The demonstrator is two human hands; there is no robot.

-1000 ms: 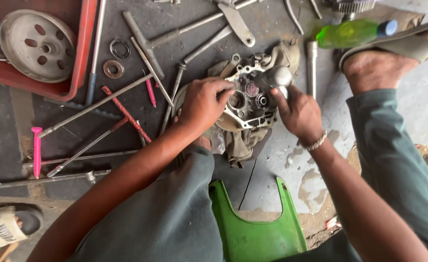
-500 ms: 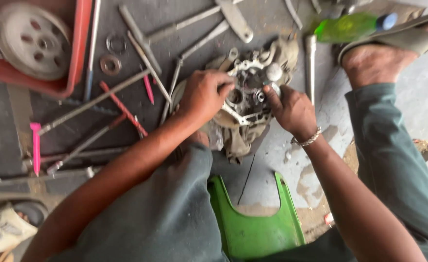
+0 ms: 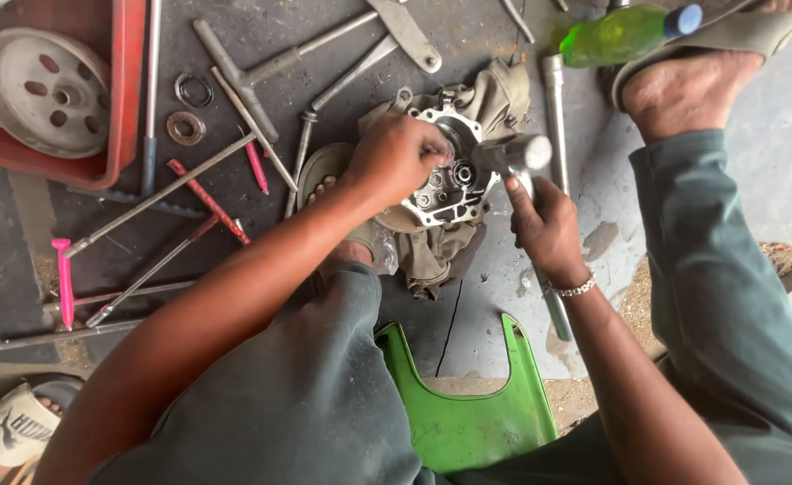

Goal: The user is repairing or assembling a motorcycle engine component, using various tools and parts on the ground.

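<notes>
A grey metal engine casing [image 3: 454,184] lies on a dirty khaki rag [image 3: 495,94] on the floor. My left hand [image 3: 396,157] rests on the casing's left side, with its fingertips pinching a small part against the casing's middle. My right hand [image 3: 547,224] grips the handle of a steel hammer [image 3: 514,154], whose head hangs just above the casing's right edge. A metal bracelet sits on my right wrist.
Long T-handle wrenches [image 3: 261,67] and rods lie scattered to the left. A red tray [image 3: 126,99] holds a grey pulley disc [image 3: 41,90]. A green bottle [image 3: 625,34] and my sandalled foot [image 3: 683,85] are at upper right. A green stool [image 3: 468,413] sits beneath me.
My right hand has taken up the hammer and brought its head over the casing. My left hand has shifted inward onto the casing's middle.
</notes>
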